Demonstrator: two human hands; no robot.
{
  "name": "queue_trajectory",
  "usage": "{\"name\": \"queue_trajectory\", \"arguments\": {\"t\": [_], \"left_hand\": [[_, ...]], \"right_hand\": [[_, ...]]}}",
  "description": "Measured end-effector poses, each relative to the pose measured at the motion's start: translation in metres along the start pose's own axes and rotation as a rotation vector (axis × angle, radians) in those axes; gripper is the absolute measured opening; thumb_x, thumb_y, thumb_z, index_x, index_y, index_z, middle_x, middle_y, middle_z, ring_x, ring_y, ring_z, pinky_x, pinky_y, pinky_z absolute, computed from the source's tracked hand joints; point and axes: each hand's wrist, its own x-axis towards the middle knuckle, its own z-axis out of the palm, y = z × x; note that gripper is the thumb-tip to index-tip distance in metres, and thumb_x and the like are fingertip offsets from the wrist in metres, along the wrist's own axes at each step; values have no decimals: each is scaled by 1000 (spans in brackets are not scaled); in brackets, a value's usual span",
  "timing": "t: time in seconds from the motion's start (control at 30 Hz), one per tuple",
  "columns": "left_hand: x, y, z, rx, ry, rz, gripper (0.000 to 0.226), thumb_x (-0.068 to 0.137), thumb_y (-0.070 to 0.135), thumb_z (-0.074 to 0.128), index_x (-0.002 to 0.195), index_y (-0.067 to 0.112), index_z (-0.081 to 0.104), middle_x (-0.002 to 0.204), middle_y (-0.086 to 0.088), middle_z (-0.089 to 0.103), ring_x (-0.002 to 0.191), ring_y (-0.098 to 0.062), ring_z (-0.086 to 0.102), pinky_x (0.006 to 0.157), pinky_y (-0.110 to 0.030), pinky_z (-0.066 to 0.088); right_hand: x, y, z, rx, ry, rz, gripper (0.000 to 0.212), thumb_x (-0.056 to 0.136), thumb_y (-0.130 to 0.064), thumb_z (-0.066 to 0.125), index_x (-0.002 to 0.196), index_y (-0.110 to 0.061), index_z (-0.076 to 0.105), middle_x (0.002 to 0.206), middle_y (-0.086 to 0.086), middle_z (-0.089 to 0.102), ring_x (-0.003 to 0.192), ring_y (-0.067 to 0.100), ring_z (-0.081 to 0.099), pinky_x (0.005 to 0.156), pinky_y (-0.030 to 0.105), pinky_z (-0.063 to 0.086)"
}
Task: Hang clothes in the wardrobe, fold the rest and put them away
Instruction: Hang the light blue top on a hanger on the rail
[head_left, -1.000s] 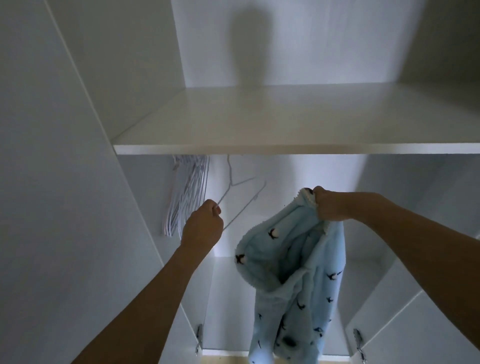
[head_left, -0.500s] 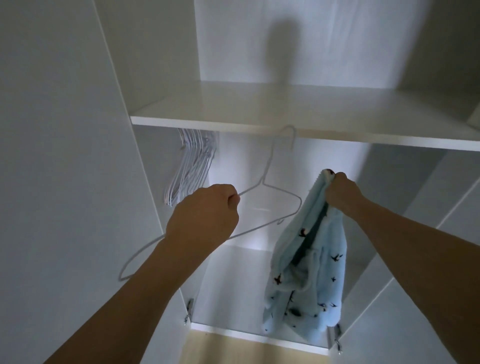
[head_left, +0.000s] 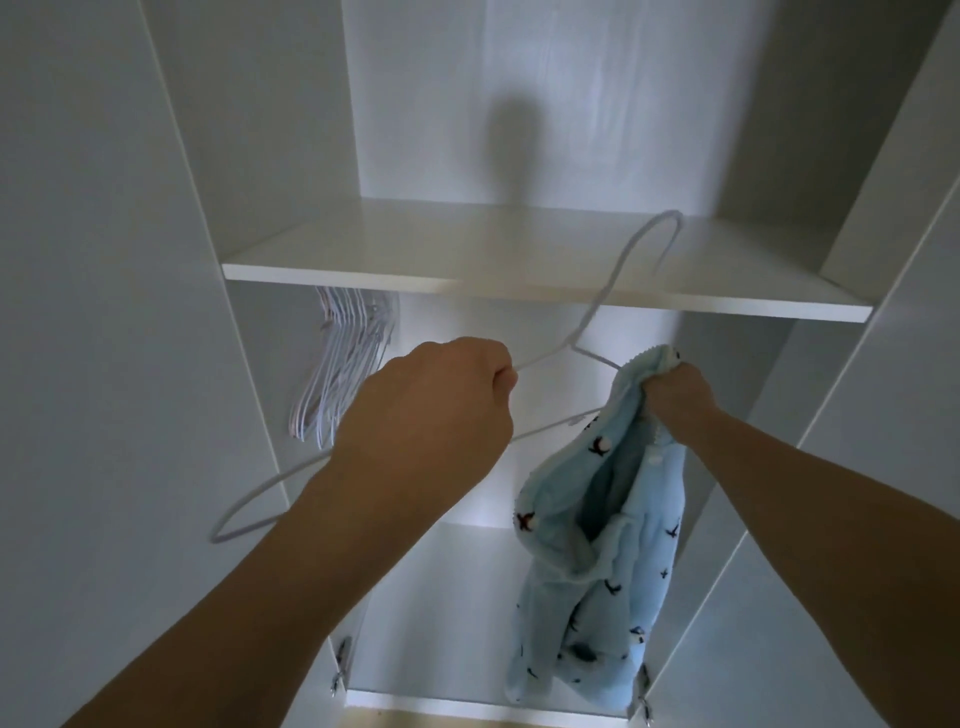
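The blue fleece garment (head_left: 597, 561) hangs limp from my right hand (head_left: 675, 397), whose grip is bunched tight on its top edge; soft and light, best taken at the shoulders. My left hand (head_left: 431, 415) clamps the white wire hanger (head_left: 587, 332), springy and thin. Beyond my left grip hang spare hangers (head_left: 343, 374); their rail hides under the shelf (head_left: 363, 270).

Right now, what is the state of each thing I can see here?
Left hand: grips the white wire hanger.
White wire hanger: off the rail, held tilted.
Right hand: grips the blue garment.
Blue garment: hangs bunched, not on a hanger.
Spare hangers: hang together under the shelf.
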Motion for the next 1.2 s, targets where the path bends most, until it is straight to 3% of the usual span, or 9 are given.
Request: {"name": "queue_trajectory", "arguments": {"t": [0.17, 0.27, 0.37, 0.53, 0.6, 0.73, 0.87, 0.97, 1.2], "left_hand": [[2, 24, 3, -8, -32, 53, 23, 100, 36, 38, 91, 29, 57, 76, 8, 59, 62, -9, 53, 57, -22, 37], [6, 26, 10, -1, -54, 81, 21, 101, 34, 39, 91, 27, 56, 76, 8, 58, 64, -9, 55, 64, -23, 40], [17, 16, 23, -24, -82, 55, 21, 100, 32, 40, 93, 27, 59, 79, 9, 60, 66, -8, 56, 56, -19, 34], [45, -13, 51, -371, -452, 21, 24, 97, 22, 51, 79, 20, 66, 56, 12, 50, 42, -1, 40, 44, -9, 29], [55, -24, 57, -467, -475, -36, 27, 97, 24, 51, 76, 19, 66, 46, 13, 45, 43, -7, 34, 43, -14, 29], [68, -28, 66, -643, -501, -108, 28, 99, 24, 49, 78, 13, 65, 45, 6, 36, 42, -10, 24, 40, -19, 21], [71, -18, 67, -623, -612, -48, 26, 98, 18, 49, 77, 14, 64, 47, 4, 34, 43, -11, 23, 41, -20, 20], [79, -21, 57, -663, -688, -82, 26, 98, 15, 48, 78, 11, 63, 48, 3, 32, 41, -11, 20, 40, -20, 17], [75, 4, 89, -794, -487, -165, 27, 98, 15, 49, 76, 9, 63, 46, 3, 34, 36, -8, 23, 39, -19, 19]], "right_hand": [[-4, -1, -17, 52, 3, -3, 9, 90, -9, 50, 94, -4, 56, 103, 20, 61, 85, 29, 56, 79, 37, 48], [-7, -4, -23, 39, -38, -27, 11, 92, -11, 48, 98, -4, 54, 100, 17, 59, 82, 24, 53, 77, 35, 46], [-15, -10, -27, 103, -107, -68, 15, 91, -11, 50, 103, -3, 55, 98, 13, 57, 88, 25, 56, 86, 39, 49], [-32, -26, -38, 184, -207, -217, 16, 90, -10, 47, 101, -7, 59, 93, 10, 62, 86, 25, 61, 78, 37, 53], [-41, -32, -42, 235, -230, -253, 15, 92, -11, 45, 99, -10, 59, 90, 6, 61, 85, 23, 60, 72, 32, 51], [-55, -34, -41, 273, -370, -285, 25, 90, -26, 51, 111, -15, 59, 104, 6, 63, 98, 21, 61, 87, 36, 52], [-56, -34, -53, 301, -304, -314, 17, 93, -26, 49, 105, -17, 57, 96, 1, 62, 87, 13, 59, 73, 27, 50], [-49, -31, -67, 378, -212, -293, 15, 98, -24, 45, 109, -17, 52, 103, 3, 58, 90, 16, 56, 81, 30, 44], [-58, -38, -49, 216, -290, -440, 24, 95, -19, 48, 113, -9, 60, 105, 6, 64, 96, 18, 60, 85, 31, 50]]}}
